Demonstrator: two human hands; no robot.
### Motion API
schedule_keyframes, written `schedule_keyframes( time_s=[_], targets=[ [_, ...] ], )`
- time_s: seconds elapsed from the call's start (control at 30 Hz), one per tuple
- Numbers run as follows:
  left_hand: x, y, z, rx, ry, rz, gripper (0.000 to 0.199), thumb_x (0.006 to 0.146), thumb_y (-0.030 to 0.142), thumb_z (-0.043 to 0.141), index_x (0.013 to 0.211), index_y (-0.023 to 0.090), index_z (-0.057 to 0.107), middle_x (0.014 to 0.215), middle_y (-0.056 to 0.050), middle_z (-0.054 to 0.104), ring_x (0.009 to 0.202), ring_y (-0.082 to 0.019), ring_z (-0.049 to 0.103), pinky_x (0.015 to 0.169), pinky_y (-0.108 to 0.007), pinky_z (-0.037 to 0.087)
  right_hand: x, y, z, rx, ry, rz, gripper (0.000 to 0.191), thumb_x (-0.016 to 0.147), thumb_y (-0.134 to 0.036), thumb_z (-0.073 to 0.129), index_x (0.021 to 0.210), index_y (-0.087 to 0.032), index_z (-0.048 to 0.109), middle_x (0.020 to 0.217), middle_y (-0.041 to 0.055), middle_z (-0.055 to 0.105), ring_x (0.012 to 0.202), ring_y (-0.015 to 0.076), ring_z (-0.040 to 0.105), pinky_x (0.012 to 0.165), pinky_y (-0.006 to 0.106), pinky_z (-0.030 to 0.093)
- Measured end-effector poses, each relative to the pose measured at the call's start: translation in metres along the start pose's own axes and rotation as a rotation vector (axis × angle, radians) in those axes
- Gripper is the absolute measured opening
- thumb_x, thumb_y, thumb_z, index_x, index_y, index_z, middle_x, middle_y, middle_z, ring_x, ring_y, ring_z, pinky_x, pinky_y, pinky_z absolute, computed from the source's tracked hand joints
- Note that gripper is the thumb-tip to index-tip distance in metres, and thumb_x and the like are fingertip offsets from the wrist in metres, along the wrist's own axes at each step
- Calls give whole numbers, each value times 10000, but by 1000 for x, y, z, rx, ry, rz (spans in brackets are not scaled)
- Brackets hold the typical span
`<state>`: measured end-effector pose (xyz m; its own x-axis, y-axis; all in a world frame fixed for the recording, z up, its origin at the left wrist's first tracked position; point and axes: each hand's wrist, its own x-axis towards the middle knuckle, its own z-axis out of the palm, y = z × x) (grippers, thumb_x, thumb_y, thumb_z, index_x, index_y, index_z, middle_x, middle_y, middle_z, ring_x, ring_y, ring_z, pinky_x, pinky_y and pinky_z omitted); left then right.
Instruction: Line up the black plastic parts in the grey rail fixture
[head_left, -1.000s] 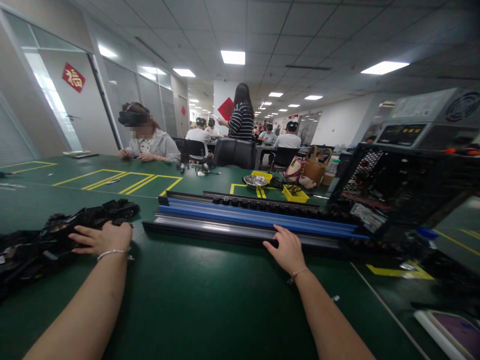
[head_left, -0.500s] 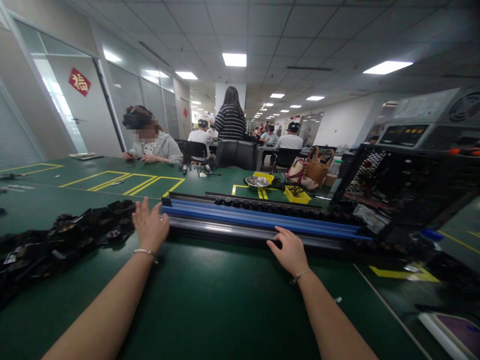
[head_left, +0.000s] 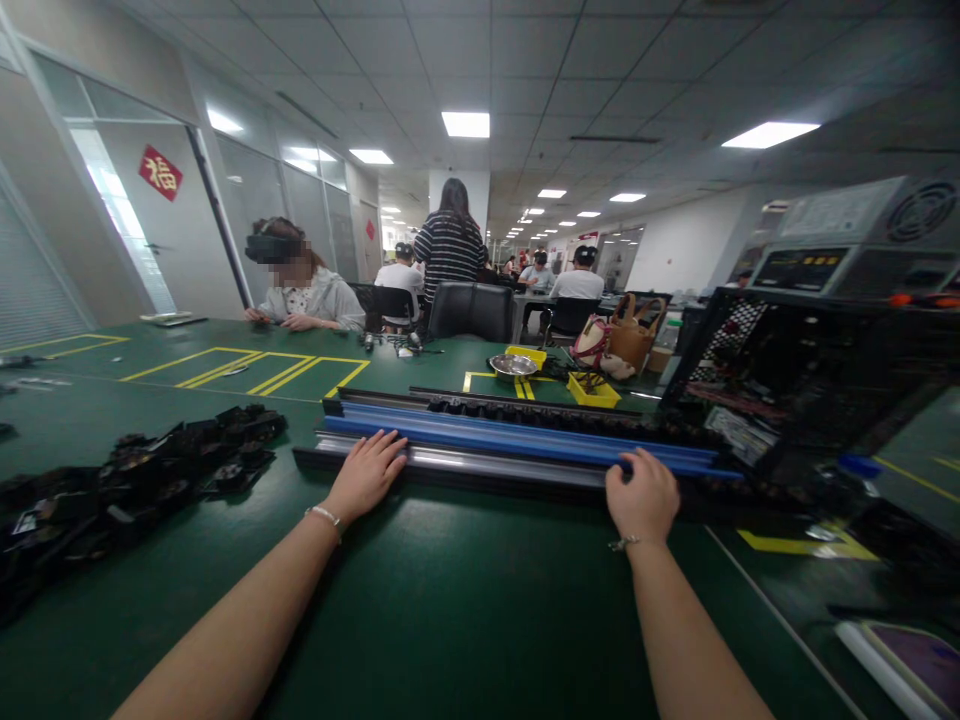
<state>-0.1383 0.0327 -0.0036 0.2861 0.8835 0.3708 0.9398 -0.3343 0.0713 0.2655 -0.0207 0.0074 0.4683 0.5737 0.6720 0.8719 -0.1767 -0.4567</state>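
Several long rails lie side by side across the green table: a blue rail, a silver rail with black edging nearer me, and a black rail behind. My left hand rests over the left part of the silver rail, fingers stretched toward the blue one. My right hand is at the right part of the near rails, fingers bent over the edge and thumb apart. Part of the rails is hidden under both hands. A heap of small black parts spreads out left of my left hand.
An open black computer case stands at the right end of the rails. Farther back are a metal bowl, a yellow tray and a brown bag. Across the table sits a person. A white-edged device lies at lower right.
My left hand has moved right from the rails' left end onto the silver rail. My right hand has slid right along the near rails. The silver rail's left end now shows.
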Motion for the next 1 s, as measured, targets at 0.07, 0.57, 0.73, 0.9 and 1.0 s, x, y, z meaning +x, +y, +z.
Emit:
schedule_keyframes(
  time_s=[0.07,0.57,0.73,0.9,1.0],
  targets=[
    [0,-1,0,11,-4,5,497,923,452,252,1311,238,479,1400,-48,438,1324,-226,329,1089,-449,247,4,18,-6,-104,87,179,381,747,-287,476,1077,-149,607,1316,147,474,1231,316,374,992,504,310],
    [0,-3,1,3,0,19,507,922,456,254,1303,222,493,1394,-56,444,1303,-228,365,1083,-441,260,12,64,-10,-190,17,361,467,706,-367,489,1117,-177,602,1317,127,439,1226,336,345,979,528,294],
    [1,-3,0,-14,18,17,504,918,460,260,1295,227,501,1385,-59,456,1294,-229,378,1080,-443,263,13,65,-5,-124,106,313,412,670,-298,497,1017,-122,632,1210,156,487,1169,328,391,967,497,319],
    [1,-3,1,1,16,23,501,919,454,258,1296,229,500,1384,-58,458,1296,-227,377,1077,-436,271,14,59,-5,-71,125,312,361,654,-255,484,961,-121,620,1134,158,502,1115,306,440,918,468,349],
    [1,-4,2,2,25,23,500,919,456,258,1291,231,503,1379,-60,465,1293,-230,380,1074,-440,276,14,56,-8,-85,68,311,355,670,-258,469,969,-122,601,1098,159,517,1130,310,435,879,470,368]
  ],
)
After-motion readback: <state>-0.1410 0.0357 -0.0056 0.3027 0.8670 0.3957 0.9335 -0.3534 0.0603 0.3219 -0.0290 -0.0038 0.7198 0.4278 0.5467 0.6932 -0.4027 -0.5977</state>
